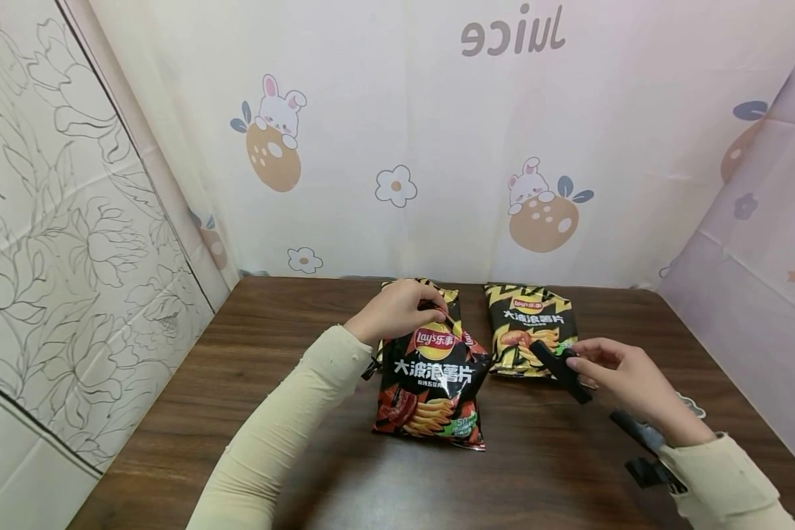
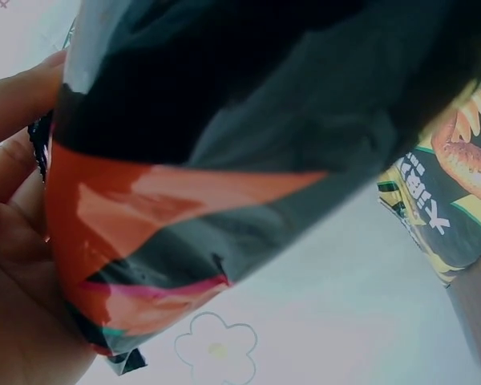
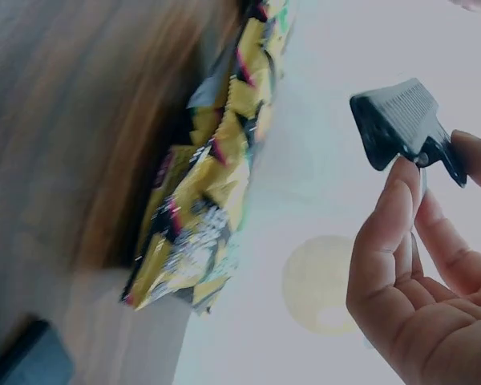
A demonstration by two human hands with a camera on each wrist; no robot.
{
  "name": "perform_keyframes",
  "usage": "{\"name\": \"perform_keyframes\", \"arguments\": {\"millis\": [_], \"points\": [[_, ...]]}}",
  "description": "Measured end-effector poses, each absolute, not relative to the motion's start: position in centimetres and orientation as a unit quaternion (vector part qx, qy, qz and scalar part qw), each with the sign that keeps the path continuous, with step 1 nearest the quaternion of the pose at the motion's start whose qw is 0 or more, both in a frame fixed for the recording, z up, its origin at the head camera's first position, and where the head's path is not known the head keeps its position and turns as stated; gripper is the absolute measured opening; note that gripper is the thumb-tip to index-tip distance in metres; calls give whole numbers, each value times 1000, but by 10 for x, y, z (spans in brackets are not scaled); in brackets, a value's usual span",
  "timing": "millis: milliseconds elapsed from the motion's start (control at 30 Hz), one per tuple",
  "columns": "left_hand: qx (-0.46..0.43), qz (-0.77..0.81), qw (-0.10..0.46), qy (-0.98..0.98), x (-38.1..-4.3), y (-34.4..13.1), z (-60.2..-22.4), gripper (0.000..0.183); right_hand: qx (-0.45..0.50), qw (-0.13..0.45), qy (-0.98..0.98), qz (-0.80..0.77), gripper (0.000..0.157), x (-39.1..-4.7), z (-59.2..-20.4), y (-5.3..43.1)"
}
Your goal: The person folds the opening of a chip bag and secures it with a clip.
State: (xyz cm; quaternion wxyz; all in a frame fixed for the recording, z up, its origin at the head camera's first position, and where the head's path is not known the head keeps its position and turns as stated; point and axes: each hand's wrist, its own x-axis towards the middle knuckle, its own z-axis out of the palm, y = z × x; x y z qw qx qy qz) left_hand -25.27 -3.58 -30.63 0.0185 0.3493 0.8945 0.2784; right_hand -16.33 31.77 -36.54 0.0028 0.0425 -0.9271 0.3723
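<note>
Over the table [image 1: 271,324], left hand [image 1: 404,311] pinching chip bag [image 1: 430,401] beneath it, right hand [image 1: 629,379] pinching black clip [image 1: 559,372] at fingertips

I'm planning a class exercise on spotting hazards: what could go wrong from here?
The red Lay's chip bag, held near its top by the left fingers, might slip or tip. The black clip, pinched in the right fingers, could drop. It might also knock the nearby yellow Lay's chip bag.

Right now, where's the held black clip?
Head view, right of center: the black clip is pinched in the right grip, overlapping the lower edge of the rightmost chip bag.
</note>
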Motion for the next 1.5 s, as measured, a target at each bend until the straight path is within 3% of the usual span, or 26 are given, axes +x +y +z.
{"name": "perform_keyframes", "arguments": {"millis": [1500], "points": [[353,263,13,898,-248,-35,-306,13,104,-29,-908,405,56,-191,-313,248]]}}
